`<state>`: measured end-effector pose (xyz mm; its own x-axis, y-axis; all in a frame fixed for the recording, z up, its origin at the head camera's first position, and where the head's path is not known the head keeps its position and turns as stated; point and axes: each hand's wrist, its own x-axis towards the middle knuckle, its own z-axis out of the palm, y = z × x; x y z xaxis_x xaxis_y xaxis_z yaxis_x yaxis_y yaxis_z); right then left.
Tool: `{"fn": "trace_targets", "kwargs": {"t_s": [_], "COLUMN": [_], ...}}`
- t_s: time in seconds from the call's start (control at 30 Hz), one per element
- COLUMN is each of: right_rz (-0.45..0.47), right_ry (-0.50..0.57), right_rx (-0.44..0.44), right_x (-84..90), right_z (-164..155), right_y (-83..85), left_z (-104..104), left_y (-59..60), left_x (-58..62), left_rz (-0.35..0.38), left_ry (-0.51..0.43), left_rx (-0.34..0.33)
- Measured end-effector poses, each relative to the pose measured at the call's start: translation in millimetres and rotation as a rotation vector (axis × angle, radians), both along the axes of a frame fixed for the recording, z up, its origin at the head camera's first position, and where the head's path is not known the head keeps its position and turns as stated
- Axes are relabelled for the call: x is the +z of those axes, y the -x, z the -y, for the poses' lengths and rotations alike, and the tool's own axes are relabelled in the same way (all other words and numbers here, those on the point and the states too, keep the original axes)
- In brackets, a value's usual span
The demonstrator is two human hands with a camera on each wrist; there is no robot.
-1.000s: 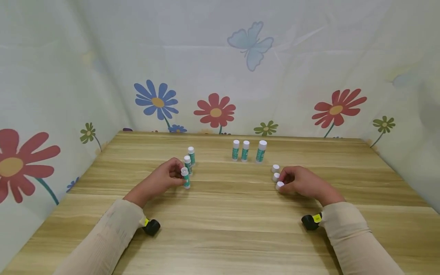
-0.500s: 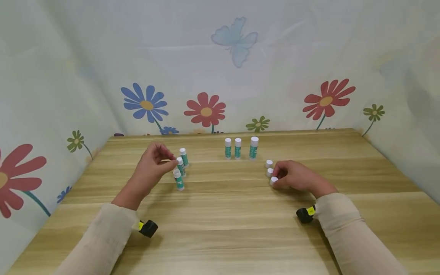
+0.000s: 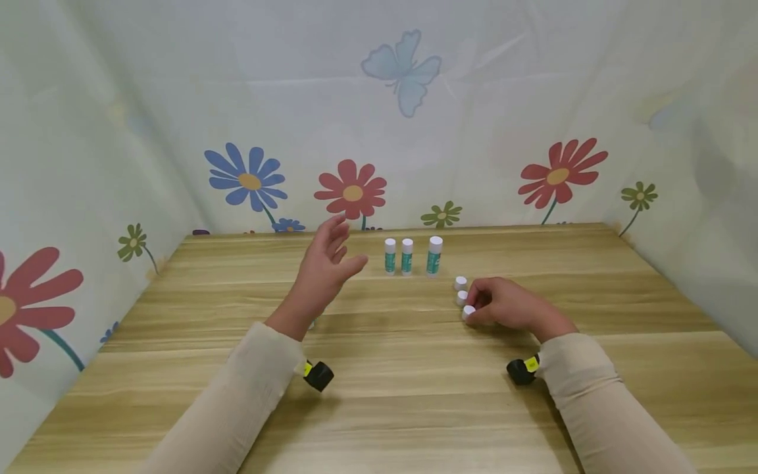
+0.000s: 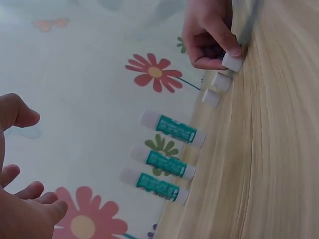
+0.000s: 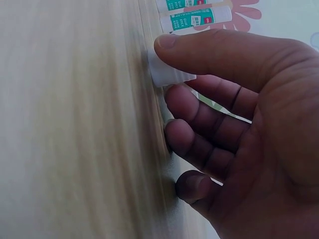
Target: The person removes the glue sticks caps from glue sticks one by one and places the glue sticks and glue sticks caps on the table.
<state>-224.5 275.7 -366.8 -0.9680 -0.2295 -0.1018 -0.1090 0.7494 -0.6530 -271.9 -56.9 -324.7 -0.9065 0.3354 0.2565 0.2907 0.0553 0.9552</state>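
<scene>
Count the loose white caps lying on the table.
3, in a short row right of the upright glue sticks: far cap, middle cap, near cap pinched by the right hand. The left hand may hide more.

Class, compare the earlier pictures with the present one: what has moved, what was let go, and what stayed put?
The left hand let go of the uncapped glue stick at the left group, rose and swung right, and hangs open in the air near the three capped glue sticks. The right hand stayed on the table, pinching the nearest white cap; the other two caps did not move.
</scene>
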Motion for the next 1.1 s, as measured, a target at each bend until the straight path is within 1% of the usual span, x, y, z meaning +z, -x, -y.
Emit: {"fn": "trace_targets", "kwargs": {"t_s": [0.13, 0.3, 0.4, 0.53, 0.6, 0.7, 0.8, 0.83, 0.93, 1.03, 1.07, 1.1], "right_rz": [-0.009, -0.006, -0.002, -0.002, -0.005, -0.015, -0.008, -0.003, 0.007, 0.006, 0.006, 0.006], "right_ry": [0.006, -0.001, -0.002, 0.006, 0.007, -0.001, -0.001, -0.001, 0.006, 0.004, 0.004, 0.004], "right_rx": [0.01, 0.0, 0.001, 0.004, 0.003, 0.003, -0.009, -0.014, -0.018, -0.016, -0.016, -0.017], "right_x": [-0.9, -1.8, -2.2, -2.9, -3.4, -4.2, -3.7, -4.1, -4.2, -4.1, -4.0, -4.2], "right_z": [-1, -2, -2, -2, -1, -1, -1, -1, 0, 0, 0, -1], "right_y": [-1.2, -2.1, -2.4, -2.4, -2.1, -1.3, -1.2, -1.1, -1.2, -0.7, -0.6, -0.3], "left_z": [-21, -41, -49, -58, -61, -66, -72, -73, -77, -80, -82, -83], "left_y": [9.7, 24.4, 32.1, 38.9, 41.2, 45.7, 50.8, 49.8, 55.0, 58.6, 61.9, 62.2], "left_x": [-5.8, -15.9, -23.7, -32.1, -35.0, -39.6, -44.7, -43.7, -51.9, -57.7, -62.7, -63.5], "left_rz": [0.029, 0.056, 0.078, 0.087, 0.094, 0.109, 0.144, 0.166, 0.21, 0.226, 0.22, 0.223], "left_ry": [0.017, 0.023, 0.023, 0.035, 0.049, 0.073, 0.056, 0.043, -0.006, -0.027, -0.027, -0.026], "left_rx": [0.005, 0.015, 0.01, 0.005, 0.013, 0.044, 0.072, 0.073, 0.088, 0.099, 0.113, 0.118]}}
